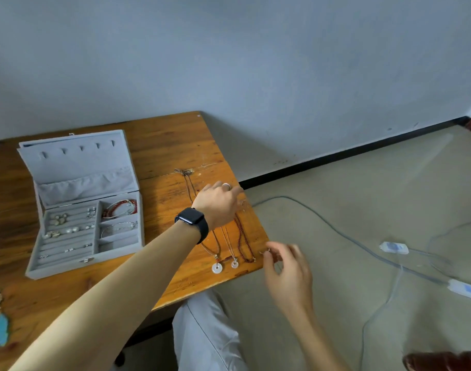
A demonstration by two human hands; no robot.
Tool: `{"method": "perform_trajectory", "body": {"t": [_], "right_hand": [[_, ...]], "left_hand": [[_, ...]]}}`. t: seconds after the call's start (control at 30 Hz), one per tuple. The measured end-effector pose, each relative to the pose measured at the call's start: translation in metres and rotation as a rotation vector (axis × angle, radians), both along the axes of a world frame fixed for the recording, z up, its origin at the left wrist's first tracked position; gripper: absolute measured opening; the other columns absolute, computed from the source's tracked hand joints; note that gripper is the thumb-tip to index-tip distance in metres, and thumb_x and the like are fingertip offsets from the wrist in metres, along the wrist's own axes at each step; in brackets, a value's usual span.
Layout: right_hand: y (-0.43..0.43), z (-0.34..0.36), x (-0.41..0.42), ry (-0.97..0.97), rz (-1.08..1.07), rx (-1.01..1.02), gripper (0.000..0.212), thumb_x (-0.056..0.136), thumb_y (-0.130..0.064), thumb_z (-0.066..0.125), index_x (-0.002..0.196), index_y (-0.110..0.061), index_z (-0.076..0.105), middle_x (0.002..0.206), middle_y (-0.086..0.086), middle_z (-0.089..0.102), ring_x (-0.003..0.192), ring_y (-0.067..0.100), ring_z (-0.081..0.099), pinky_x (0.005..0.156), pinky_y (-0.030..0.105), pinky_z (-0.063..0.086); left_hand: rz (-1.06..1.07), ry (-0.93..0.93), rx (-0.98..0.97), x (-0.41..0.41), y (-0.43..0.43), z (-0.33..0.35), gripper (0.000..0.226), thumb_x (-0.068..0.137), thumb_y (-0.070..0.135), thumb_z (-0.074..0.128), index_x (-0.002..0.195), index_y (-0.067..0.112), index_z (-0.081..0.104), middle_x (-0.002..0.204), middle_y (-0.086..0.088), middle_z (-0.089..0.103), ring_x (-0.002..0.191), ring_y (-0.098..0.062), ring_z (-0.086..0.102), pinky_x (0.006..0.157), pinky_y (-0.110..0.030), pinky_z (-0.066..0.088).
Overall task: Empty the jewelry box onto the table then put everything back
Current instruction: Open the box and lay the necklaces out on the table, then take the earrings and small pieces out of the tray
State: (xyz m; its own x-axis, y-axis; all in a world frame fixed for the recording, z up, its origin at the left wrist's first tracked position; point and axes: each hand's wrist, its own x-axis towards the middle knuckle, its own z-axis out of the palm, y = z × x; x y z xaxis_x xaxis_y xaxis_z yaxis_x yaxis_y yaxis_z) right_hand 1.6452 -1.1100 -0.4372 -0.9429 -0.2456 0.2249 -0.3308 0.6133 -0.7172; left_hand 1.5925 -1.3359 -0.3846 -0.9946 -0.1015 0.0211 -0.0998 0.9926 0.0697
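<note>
The chain (264,252) looks light, limp, tangle-prone; hold its ends. The right hand (288,274) pinches one; left hand (218,203) grip unclear.

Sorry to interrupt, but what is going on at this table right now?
A seated person appears to be laying jewelry out of the open jewelry box. Several necklaces already lie by the table's right edge. The left hand reaches over them, its fingers blurred, while the right hand pinches a small metal piece at that edge. Earrings and bracelets are still in the box.
</note>
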Motion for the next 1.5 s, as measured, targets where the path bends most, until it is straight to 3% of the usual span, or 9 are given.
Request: {"method": "perform_trajectory", "body": {"t": [0.2, 0.43, 0.6, 0.77, 0.9, 1.03, 1.37, 1.5], "right_hand": [[-0.033, 0.036, -0.006, 0.156, 0.295, 0.105, 0.021, 0.092, -0.025, 0.064, 0.112, -0.026, 0.071, 0.117, -0.009, 0.063, 0.108, 0.015, 0.057, 0.089, 0.029, 0.050], [-0.101, 0.055, 0.010, 0.242, 0.553, 0.229, 0.029, 0.099, -0.033, 0.053, 0.123, -0.030, 0.067, 0.131, -0.013, 0.059, 0.125, 0.006, 0.046, 0.106, 0.024, 0.039], [-0.158, 0.054, 0.042, 0.244, 0.653, 0.234, 0.030, 0.099, -0.034, 0.053, 0.126, -0.031, 0.065, 0.132, -0.015, 0.056, 0.125, 0.005, 0.045, 0.103, 0.018, 0.030], [-0.215, 0.051, 0.063, 0.240, 0.790, 0.235, 0.031, 0.097, -0.033, 0.055, 0.127, -0.030, 0.063, 0.129, -0.018, 0.057, 0.122, 0.003, 0.049, 0.099, 0.014, 0.032], [-0.262, 0.054, 0.066, 0.274, 0.877, 0.261, 0.030, 0.097, -0.034, 0.054, 0.126, -0.031, 0.061, 0.127, -0.015, 0.059, 0.120, 0.006, 0.050, 0.099, 0.022, 0.045], [-0.311, 0.061, 0.062, 0.329, 0.890, 0.325, 0.029, 0.098, -0.035, 0.055, 0.124, -0.028, 0.064, 0.122, -0.008, 0.066, 0.115, 0.014, 0.054, 0.095, 0.030, 0.048], [-0.403, 0.064, 0.069, 0.222, 0.815, 0.476, 0.025, 0.098, -0.035, 0.058, 0.119, -0.027, 0.070, 0.116, 0.002, 0.070, 0.109, 0.026, 0.062, 0.079, 0.035, 0.055], [-0.412, 0.057, 0.071, 0.218, 0.749, 0.468, 0.018, 0.096, -0.033, 0.061, 0.111, -0.028, 0.070, 0.112, 0.002, 0.071, 0.104, 0.028, 0.064, 0.068, 0.030, 0.048]], "left_hand": [[0.143, 0.042, 0.019, 0.081, -0.019, 0.009, 0.048, 0.100, 0.033, 0.041, 0.147, 0.027, 0.041, 0.143, -0.005, 0.051, 0.129, -0.027, 0.047, 0.105, -0.041, 0.037], [0.411, 0.147, 0.045, 0.183, -0.062, 0.009, 0.049, 0.099, 0.040, 0.041, 0.147, 0.029, 0.043, 0.152, 0.001, 0.045, 0.142, -0.022, 0.036, 0.117, -0.041, 0.029], [0.593, 0.223, 0.061, 0.246, -0.094, 0.006, 0.050, 0.099, 0.038, 0.045, 0.148, 0.030, 0.042, 0.158, -0.002, 0.037, 0.149, -0.025, 0.025, 0.120, -0.043, 0.023], [0.769, 0.348, 0.170, 0.284, -0.118, -0.005, 0.055, 0.097, 0.036, 0.050, 0.150, 0.026, 0.038, 0.162, -0.007, 0.027, 0.151, -0.027, 0.020, 0.120, -0.048, 0.024], [0.849, 0.345, 0.229, 0.293, -0.130, -0.030, 0.063, 0.103, 0.045, 0.032, 0.159, 0.020, 0.018, 0.167, -0.001, 0.007, 0.153, -0.020, 0.009, 0.123, -0.044, 0.015], [0.866, 0.367, 0.273, 0.293, -0.132, -0.051, 0.067, 0.104, 0.051, 0.018, 0.160, 0.019, -0.001, 0.167, 0.005, -0.007, 0.153, -0.013, 0.004, 0.124, -0.036, 0.008], [0.864, 0.362, 0.231, 0.291, -0.137, -0.061, 0.071, 0.102, 0.050, 0.022, 0.159, 0.016, -0.004, 0.166, 0.002, -0.010, 0.153, -0.015, 0.008, 0.123, -0.032, 0.005], [0.858, 0.364, 0.225, 0.291, -0.139, -0.061, 0.073, 0.101, 0.047, 0.029, 0.160, 0.014, 0.002, 0.167, -0.001, -0.003, 0.152, -0.019, 0.016, 0.124, -0.036, 0.010]]}}
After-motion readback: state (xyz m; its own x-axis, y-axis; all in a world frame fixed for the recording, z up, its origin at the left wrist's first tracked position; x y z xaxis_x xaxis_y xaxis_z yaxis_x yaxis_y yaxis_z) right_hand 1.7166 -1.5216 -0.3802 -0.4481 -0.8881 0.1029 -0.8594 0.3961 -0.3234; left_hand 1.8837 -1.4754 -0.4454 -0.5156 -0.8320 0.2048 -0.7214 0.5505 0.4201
